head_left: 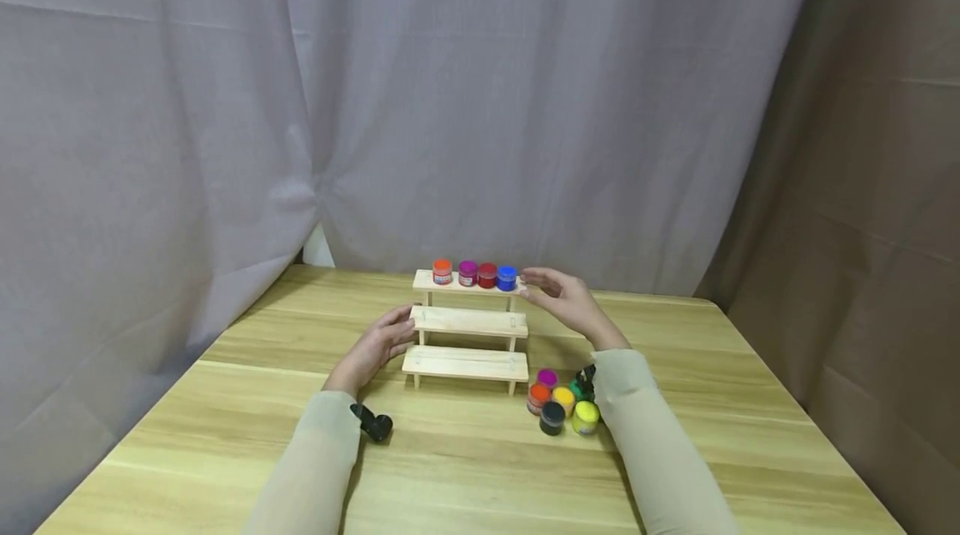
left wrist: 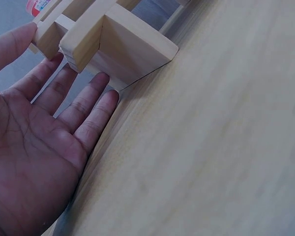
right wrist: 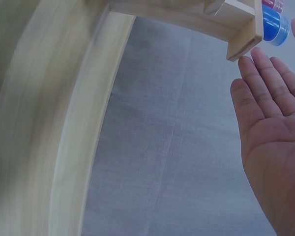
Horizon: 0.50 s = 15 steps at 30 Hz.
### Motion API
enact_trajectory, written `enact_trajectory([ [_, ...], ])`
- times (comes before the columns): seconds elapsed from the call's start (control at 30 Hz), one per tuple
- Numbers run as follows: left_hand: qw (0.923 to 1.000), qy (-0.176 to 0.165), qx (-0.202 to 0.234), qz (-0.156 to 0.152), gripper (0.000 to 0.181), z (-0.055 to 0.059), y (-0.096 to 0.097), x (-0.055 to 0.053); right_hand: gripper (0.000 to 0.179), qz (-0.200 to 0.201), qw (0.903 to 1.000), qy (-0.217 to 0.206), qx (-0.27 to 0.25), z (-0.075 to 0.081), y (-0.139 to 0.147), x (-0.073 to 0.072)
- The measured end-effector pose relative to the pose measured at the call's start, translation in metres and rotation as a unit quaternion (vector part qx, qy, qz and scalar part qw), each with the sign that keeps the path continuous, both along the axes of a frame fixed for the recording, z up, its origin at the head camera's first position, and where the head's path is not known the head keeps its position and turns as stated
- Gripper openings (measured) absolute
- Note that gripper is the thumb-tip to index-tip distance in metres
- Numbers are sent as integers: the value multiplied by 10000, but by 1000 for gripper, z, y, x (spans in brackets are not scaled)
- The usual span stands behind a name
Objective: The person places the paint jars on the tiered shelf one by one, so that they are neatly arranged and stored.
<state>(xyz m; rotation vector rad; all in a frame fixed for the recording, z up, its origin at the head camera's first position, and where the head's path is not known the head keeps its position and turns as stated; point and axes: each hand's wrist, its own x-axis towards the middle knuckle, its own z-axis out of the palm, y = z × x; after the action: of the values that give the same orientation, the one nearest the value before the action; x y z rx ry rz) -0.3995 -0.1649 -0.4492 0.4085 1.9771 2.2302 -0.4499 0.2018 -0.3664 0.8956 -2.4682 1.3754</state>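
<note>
Flanking a three-tier stand of pale, unpainted wood (head_left: 465,363) at the middle of a wood-grain counter (head_left: 225,443), a person's two bare hands reach in from the near side. The left hand (head_left: 375,347), fingers loosely extended and thumb apart, has hold of nothing; it lies at the left end of the middle tier, its thumb tip at the wood, though firm contact is hard to tell. The right hand (head_left: 566,302), likewise open-palmed with fingers extended and nothing in its grasp, hovers just beside the right end of the top tier, near a small round blue jar (head_left: 506,277).

Four small jars stand upright along that top tier: from left, an orange-red jar (head_left: 442,272), set slightly apart, then a magenta jar (head_left: 468,273), a dark red jar (head_left: 487,275) and the blue one, close together.

On the counter, near and right of the stand, six more cluster: a second magenta jar (head_left: 547,379) at the far side, a second orange-red jar (head_left: 538,399) at left, a yellow-orange jar (head_left: 563,400) in the middle, a partly hidden green jar (head_left: 577,389) at right, and a black jar (head_left: 552,417) and a bright yellow jar (head_left: 586,417) nearest. Grey curtains (head_left: 525,102) hang beyond.
</note>
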Motion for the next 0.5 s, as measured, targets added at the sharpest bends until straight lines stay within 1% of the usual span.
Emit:
enact_trajectory([
  [0.23,10000,0,40,-62,65,0,4,-1,54,94,9998,118,130,-2,14,4],
  [0.43,10000,-30,-21,-36,65,3,5,-2,48,-34,9998,141,154,0,21,11],
  [0.5,10000,-45,-59,-65,65,4,4,-1,50,-92,9997,101,204,1,23,13],
])
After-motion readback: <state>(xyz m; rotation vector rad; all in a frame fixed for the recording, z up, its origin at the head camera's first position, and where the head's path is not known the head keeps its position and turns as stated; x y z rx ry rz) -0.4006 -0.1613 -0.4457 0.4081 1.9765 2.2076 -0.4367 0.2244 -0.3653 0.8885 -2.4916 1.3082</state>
